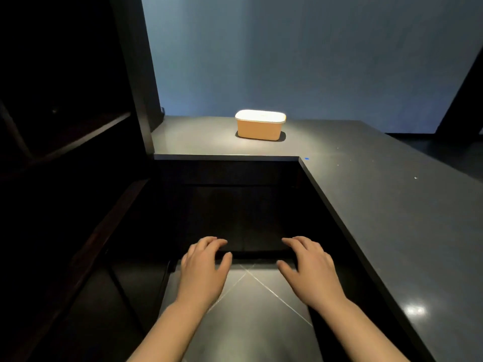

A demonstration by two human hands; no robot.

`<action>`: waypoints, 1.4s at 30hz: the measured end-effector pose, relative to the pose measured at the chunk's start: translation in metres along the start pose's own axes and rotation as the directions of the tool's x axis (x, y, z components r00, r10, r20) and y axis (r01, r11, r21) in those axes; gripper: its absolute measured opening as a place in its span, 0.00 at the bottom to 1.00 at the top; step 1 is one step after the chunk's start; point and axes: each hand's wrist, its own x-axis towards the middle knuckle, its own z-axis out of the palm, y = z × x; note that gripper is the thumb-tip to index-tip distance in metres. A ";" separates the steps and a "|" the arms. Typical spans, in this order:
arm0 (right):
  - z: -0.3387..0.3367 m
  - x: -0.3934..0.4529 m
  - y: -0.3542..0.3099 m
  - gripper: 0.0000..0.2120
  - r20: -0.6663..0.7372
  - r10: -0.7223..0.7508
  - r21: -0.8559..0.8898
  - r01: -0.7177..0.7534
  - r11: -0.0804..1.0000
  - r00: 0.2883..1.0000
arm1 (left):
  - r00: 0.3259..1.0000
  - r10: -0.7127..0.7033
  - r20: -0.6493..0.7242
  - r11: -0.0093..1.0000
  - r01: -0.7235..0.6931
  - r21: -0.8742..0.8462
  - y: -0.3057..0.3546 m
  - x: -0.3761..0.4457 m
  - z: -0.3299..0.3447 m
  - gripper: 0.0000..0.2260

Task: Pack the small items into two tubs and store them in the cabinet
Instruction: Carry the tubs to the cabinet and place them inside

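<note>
A tan tub [258, 128] with a white lid stands on the grey counter [392, 205] at the back, near the wall. Below the counter's front edge lies a dark cabinet panel [243, 218], deep in shadow. Whether it is a drawer or a door cannot be made out. My left hand [206, 267] holds the panel's near edge on the left, fingers over the top and thumb on the near side. My right hand [308, 265] holds the same edge on the right in the same way. A second tub is not in view.
Dark open shelving [65, 131] rises on the left. The counter runs in an L along the back and down the right side. Glossy grey floor tiles [243, 314] show below my forearms. A blue-grey wall [287, 61] stands behind the counter.
</note>
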 end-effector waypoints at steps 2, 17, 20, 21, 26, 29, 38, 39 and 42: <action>0.010 0.041 -0.006 0.24 0.003 0.019 -0.008 -0.019 1.000 1.000 | 1.000 0.012 -0.006 1.000 -0.012 0.006 -0.012 0.050 0.000 0.16; 0.058 0.345 0.044 0.25 -0.002 0.081 0.000 -0.081 0.997 0.997 | 0.999 0.029 0.012 0.999 -0.029 -0.026 -0.026 0.350 0.096 0.15; 0.054 0.414 0.064 0.25 -0.002 0.081 -0.013 -0.081 0.997 0.997 | 0.999 0.032 -0.003 0.999 -0.032 -0.037 -0.016 0.415 0.111 0.15; 0.051 0.438 0.069 0.25 -0.010 0.077 -0.016 -0.077 0.997 0.997 | 0.999 0.038 -0.022 0.998 -0.038 -0.040 -0.012 0.438 0.114 0.15; 0.048 0.545 0.084 0.24 -0.036 0.061 0.014 -0.061 0.998 0.997 | 0.998 0.028 -0.049 0.998 -0.031 -0.059 -0.001 0.533 0.125 0.16; 0.057 0.599 0.087 0.22 -0.035 0.070 0.051 -0.068 0.996 0.997 | 0.998 -0.004 -0.058 0.996 -0.001 -0.084 -0.010 0.582 0.137 0.16; 0.077 0.764 0.106 0.23 -0.143 0.229 0.081 -0.219 0.972 0.963 | 0.993 0.105 -0.056 0.982 -0.112 -0.153 -0.033 0.778 0.180 0.14; 0.076 0.784 0.107 0.23 -0.159 0.247 0.090 -0.235 0.968 0.956 | 0.991 0.115 -0.066 0.979 -0.124 -0.159 -0.034 0.802 0.182 0.14; 0.075 0.836 0.113 0.25 -0.189 0.297 0.144 -0.273 0.951 0.936 | 0.984 0.155 -0.085 0.971 -0.167 -0.168 -0.032 0.869 0.186 0.14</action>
